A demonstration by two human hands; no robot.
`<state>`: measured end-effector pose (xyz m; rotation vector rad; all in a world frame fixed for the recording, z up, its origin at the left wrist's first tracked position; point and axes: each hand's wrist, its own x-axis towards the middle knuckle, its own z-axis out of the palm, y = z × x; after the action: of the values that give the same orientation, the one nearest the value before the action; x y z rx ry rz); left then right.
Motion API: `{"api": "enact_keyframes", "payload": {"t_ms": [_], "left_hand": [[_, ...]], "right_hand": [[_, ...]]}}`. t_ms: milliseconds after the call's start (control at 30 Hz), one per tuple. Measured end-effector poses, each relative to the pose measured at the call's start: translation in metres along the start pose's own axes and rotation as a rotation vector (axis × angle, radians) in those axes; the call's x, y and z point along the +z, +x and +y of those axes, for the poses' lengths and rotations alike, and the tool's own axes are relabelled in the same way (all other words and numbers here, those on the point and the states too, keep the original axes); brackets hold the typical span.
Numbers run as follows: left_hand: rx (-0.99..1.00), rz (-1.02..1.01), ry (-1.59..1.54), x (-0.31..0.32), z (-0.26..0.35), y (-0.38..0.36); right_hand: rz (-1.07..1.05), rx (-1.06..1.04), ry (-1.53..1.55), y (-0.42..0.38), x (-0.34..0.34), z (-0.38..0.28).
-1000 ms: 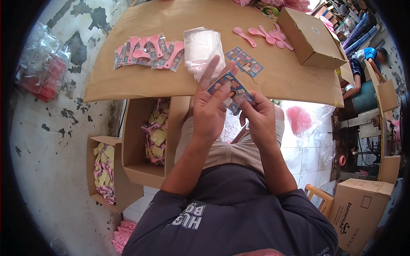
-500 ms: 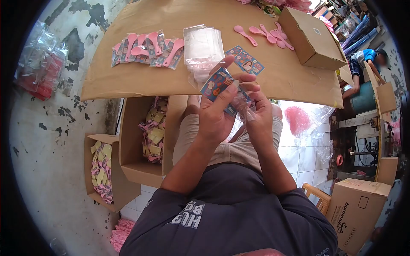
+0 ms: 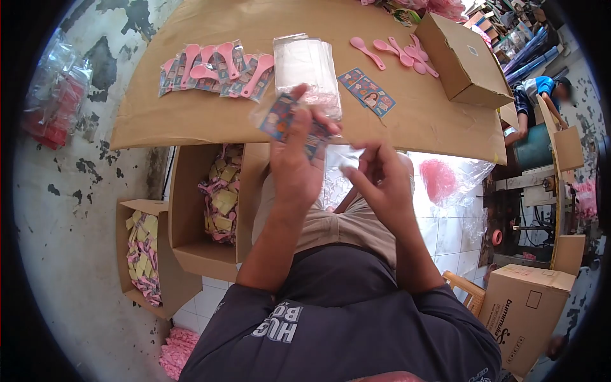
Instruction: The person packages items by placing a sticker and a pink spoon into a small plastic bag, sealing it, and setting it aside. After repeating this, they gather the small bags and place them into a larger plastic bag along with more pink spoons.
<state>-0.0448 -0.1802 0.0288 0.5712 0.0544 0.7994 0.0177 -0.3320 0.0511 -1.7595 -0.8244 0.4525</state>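
My left hand (image 3: 298, 149) grips a clear plastic bag with a blue printed card (image 3: 280, 116) in it, tilted and blurred by motion, just over the table's near edge. To its right, my right hand (image 3: 382, 175) is apart from the bag, with thumb and forefinger spread and the other fingers curled; I see nothing held in it. A stack of clear plastic bags (image 3: 305, 63) lies beyond my left hand. Blue printed cards (image 3: 368, 90) lie right of that stack. Several pink spoons (image 3: 417, 54) are farther right, and bagged cards with pink spoons (image 3: 219, 67) lie on the left.
A cardboard box (image 3: 468, 60) stands at the table's right. Below on the left, two open cartons (image 3: 245, 210) hold pink and yellow packed pieces. A printed carton (image 3: 528, 312) is at lower right. Another person (image 3: 541, 95) works at far right.
My hands have separated. The left one has moved left with the bagged card, while the right one has let go of the bag and moved slightly down.
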Motion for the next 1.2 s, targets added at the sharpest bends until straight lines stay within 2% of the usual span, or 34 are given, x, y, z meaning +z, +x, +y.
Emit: {"api": "enact_keyframes", "payload": {"t_ms": [33, 67, 167, 200, 267, 300, 333, 400, 433, 467, 533, 567, 600, 667, 800, 833, 867, 933, 967, 1000, 1100, 1200], "left_hand": [[0.030, -0.035, -0.056, -0.009, 0.005, 0.005], [0.028, -0.032, -0.058, -0.013, 0.011, 0.009], [0.063, 0.004, -0.072, -0.022, 0.028, 0.012], [0.067, 0.009, -0.070, -0.023, 0.029, 0.012], [0.056, 0.047, -0.102, -0.022, 0.030, 0.012], [0.058, 0.046, -0.104, -0.022, 0.030, 0.012], [0.058, 0.032, -0.090, -0.022, 0.031, 0.012], [0.063, 0.035, -0.072, -0.024, 0.030, 0.009], [0.083, 0.022, -0.046, -0.024, 0.028, 0.008], [0.102, -0.003, -0.022, -0.022, 0.027, 0.008], [0.108, -0.049, -0.003, -0.020, 0.020, 0.008], [0.122, -0.083, 0.015, -0.018, 0.018, 0.007], [0.124, -0.087, 0.019, -0.014, 0.016, 0.006], [0.119, -0.079, 0.028, -0.006, 0.014, 0.003], [0.115, -0.004, 0.062, -0.016, 0.017, 0.005], [0.114, 0.039, 0.021, -0.018, 0.020, 0.007], [0.113, 0.083, -0.021, -0.020, 0.022, 0.008], [0.111, 0.068, -0.064, -0.024, 0.024, 0.012], [0.115, 0.058, -0.098, -0.026, 0.025, 0.015], [0.118, 0.050, -0.132, -0.028, 0.026, 0.016], [0.121, 0.091, -0.126, -0.027, 0.026, 0.016], [0.119, 0.103, -0.126, -0.026, 0.026, 0.010]], "right_hand": [[-0.155, -0.049, -0.056, -0.002, -0.015, -0.004], [-0.156, -0.045, -0.057, -0.008, -0.023, -0.001], [-0.628, 0.093, 0.691, -0.026, -0.041, 0.005], [-0.634, 0.095, 0.693, -0.026, -0.036, 0.011], [-0.354, 0.167, -0.106, -0.023, -0.016, 0.041], [-0.083, -0.277, -0.908, -0.033, -0.004, 0.061], [-0.085, -0.280, -0.908, -0.030, -0.006, 0.060], [-0.451, 0.100, -0.483, -0.025, -0.013, 0.054], [-0.401, 0.234, -0.137, -0.025, -0.011, 0.037], [-0.396, 0.236, -0.132, -0.022, -0.006, 0.027], [-0.055, -0.064, 0.022, -0.012, 0.003, 0.013], [0.002, -0.033, 0.159, -0.004, 0.009, 0.015], [0.004, -0.037, 0.163, 0.002, 0.010, 0.014], [-0.133, 0.213, 0.448, 0.010, 0.012, 0.013], [-0.275, 0.050, 0.506, 0.004, 0.013, 0.005], [-0.330, -0.069, 0.514, 0.003, 0.010, 0.004], [-0.323, -0.067, 0.507, 0.004, 0.005, 0.002], [-0.378, -0.141, 0.375, 0.012, -0.012, -0.002], [-0.291, -0.073, 0.309, 0.019, -0.022, -0.003], [-0.146, -0.209, 0.098, 0.033, -0.030, 0.001], [0.141, -0.244, -0.311, 0.088, -0.056, -0.012], [0.179, -0.316, -0.469, 0.154, -0.074, 0.026]]}}
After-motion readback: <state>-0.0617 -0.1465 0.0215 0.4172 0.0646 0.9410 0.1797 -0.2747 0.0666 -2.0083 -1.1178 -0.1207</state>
